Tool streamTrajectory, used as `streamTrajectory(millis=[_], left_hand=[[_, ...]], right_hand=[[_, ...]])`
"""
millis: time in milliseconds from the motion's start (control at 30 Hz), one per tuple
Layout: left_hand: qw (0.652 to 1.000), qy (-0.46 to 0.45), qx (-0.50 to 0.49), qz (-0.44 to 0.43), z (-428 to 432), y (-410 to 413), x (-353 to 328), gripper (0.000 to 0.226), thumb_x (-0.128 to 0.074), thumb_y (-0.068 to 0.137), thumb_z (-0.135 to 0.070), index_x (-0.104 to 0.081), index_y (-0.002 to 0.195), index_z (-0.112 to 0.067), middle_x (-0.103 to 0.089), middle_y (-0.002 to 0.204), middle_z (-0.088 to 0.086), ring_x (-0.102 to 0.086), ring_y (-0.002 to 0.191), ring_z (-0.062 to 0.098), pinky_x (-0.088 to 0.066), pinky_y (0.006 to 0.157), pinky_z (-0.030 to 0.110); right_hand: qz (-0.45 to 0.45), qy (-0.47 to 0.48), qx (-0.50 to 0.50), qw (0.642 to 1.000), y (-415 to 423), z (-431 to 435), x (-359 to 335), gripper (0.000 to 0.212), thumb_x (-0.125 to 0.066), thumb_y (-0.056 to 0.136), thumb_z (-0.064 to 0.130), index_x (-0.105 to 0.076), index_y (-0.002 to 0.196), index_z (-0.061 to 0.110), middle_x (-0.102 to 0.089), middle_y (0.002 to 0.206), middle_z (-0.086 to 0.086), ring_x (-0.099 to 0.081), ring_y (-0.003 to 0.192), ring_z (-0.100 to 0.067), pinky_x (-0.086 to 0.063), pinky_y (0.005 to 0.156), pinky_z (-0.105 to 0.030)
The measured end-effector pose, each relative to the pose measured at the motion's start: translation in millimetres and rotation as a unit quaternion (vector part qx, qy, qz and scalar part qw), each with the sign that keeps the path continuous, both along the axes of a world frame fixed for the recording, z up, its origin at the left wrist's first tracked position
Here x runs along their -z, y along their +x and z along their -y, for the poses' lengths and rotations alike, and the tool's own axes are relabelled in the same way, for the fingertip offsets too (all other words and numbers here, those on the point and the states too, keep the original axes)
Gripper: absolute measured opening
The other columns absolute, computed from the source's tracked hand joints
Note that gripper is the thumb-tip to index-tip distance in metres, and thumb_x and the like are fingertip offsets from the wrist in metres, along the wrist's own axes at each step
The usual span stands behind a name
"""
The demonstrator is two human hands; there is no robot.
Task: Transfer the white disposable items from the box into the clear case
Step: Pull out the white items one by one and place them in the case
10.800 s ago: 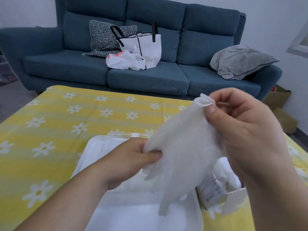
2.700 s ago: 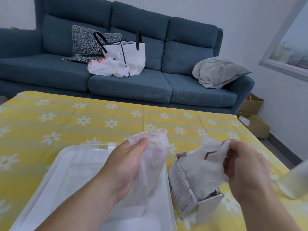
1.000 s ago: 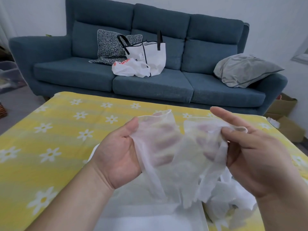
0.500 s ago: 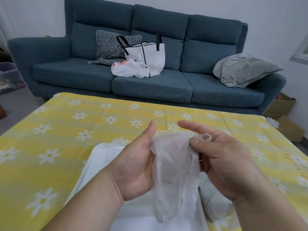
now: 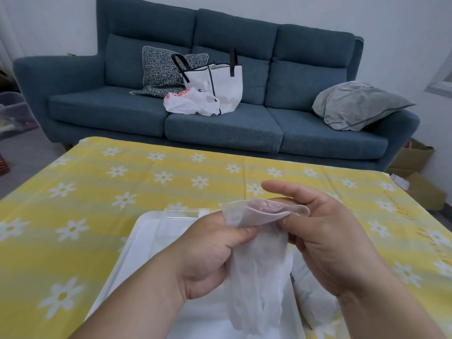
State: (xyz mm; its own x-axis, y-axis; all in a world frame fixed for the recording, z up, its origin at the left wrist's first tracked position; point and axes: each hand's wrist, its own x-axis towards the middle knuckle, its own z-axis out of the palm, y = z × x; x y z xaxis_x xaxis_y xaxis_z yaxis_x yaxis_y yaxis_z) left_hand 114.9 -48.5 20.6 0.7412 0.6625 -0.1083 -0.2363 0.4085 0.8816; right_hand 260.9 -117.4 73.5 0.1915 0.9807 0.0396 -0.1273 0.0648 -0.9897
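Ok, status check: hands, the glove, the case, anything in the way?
Left hand and right hand both pinching one white glove. Glove hanging above the open clear case, not yet in. Nothing blocking.

Both bare forearms are reaching in from below — the left hand (image 5: 208, 255) is curling into a loose fist with its thumb pinching across the forefinger, while the right hand (image 5: 325, 238) is facing it, palm inward, forefinger extended — thumb pressing.

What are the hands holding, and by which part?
A white glove, held by its open cuff: left hand pinches one side, right hand the other.
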Motion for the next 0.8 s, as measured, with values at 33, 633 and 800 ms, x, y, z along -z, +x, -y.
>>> streamTrajectory(millis=[33, 633, 800], left_hand=[[1.000, -0.004, -0.006, -0.005, 1.2, 0.0, -1.9, 0.040, -0.044, 0.098, 0.004, -0.069, 0.124, -0.012, -0.071, 0.123, 0.014, -0.068, 0.115, 0.029, -0.055, 0.092, 0.035], [0.976, 0.159, -0.084, -0.120, -0.3, -4.4, -11.0, 0.028, -0.058, 0.096, -0.001, -0.074, 0.111, -0.018, -0.078, 0.104, 0.004, -0.074, 0.097, 0.018, -0.057, 0.082, 0.030], [0.938, 0.318, -0.081, -0.115, -4.4, -14.2, -27.2, 0.036, -0.065, 0.088, 0.007, -0.074, 0.110, -0.020, -0.076, 0.104, 0.005, -0.071, 0.100, 0.029, -0.058, 0.082, 0.044]], right_hand=[[-0.001, 0.001, 0.001, 1.000, 0.4, -0.1, -0.2, 0.040, -0.060, 0.078, -0.017, -0.079, 0.093, 0.015, -0.077, 0.089, -0.017, -0.074, 0.072, -0.022, -0.055, 0.057, -0.023], [0.411, 0.024, 0.135, 0.901, 4.1, -4.6, 5.5, 0.061, -0.063, 0.075, -0.006, -0.066, 0.112, 0.042, -0.067, 0.110, 0.024, -0.057, 0.108, 0.010, -0.049, 0.091, -0.018], [0.437, 0.043, -0.009, 0.898, -0.8, -2.0, -1.2, 0.061, -0.071, 0.069, 0.025, -0.061, 0.128, 0.038, -0.067, 0.120, 0.024, -0.059, 0.114, 0.007, -0.047, 0.096, -0.018]])
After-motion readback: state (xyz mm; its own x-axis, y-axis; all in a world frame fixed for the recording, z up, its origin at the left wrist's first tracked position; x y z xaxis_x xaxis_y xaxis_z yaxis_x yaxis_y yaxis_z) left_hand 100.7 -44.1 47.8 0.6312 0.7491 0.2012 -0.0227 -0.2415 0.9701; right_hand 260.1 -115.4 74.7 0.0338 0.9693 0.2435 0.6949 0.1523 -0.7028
